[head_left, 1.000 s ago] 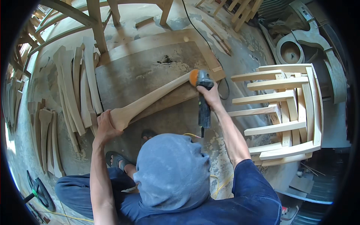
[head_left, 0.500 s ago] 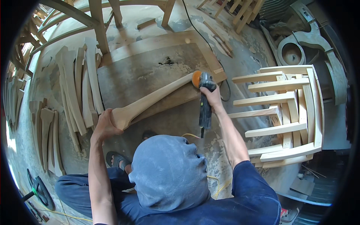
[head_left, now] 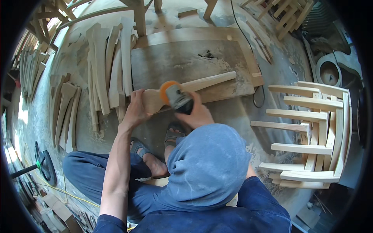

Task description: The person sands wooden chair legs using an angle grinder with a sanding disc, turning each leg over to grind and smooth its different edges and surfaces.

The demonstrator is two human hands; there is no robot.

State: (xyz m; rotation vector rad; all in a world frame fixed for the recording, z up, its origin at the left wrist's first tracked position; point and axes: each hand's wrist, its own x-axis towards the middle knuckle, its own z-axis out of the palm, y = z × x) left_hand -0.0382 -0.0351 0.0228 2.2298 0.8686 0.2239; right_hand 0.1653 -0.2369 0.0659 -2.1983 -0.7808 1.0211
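Observation:
A pale, curved wooden chair leg [head_left: 210, 81] lies slantwise on a low wooden board [head_left: 167, 52], its wide end toward me. My left hand [head_left: 138, 106] is wrapped round that wide end. In my right hand [head_left: 200, 112] is an angle grinder [head_left: 179, 99] with an orange sanding disc [head_left: 168, 88]. The disc is over the leg's wide part, close to my left hand; whether it touches the wood I cannot tell. The grinder's rear body is hidden by my right hand and a blue-grey head covering [head_left: 211, 163].
Several shaped wooden pieces [head_left: 101, 66] lie left of the board, with another bundle [head_left: 66, 112] nearer. Assembled pale wooden frames [head_left: 311, 103] stand at the right. A black cord [head_left: 248, 40] runs along the board's right side. My sandalled feet [head_left: 155, 163] are just below the board.
My right hand has brought the grinder from the leg's thin far end back to its wide end. My left hand still grips the wide end. The whole view has shifted.

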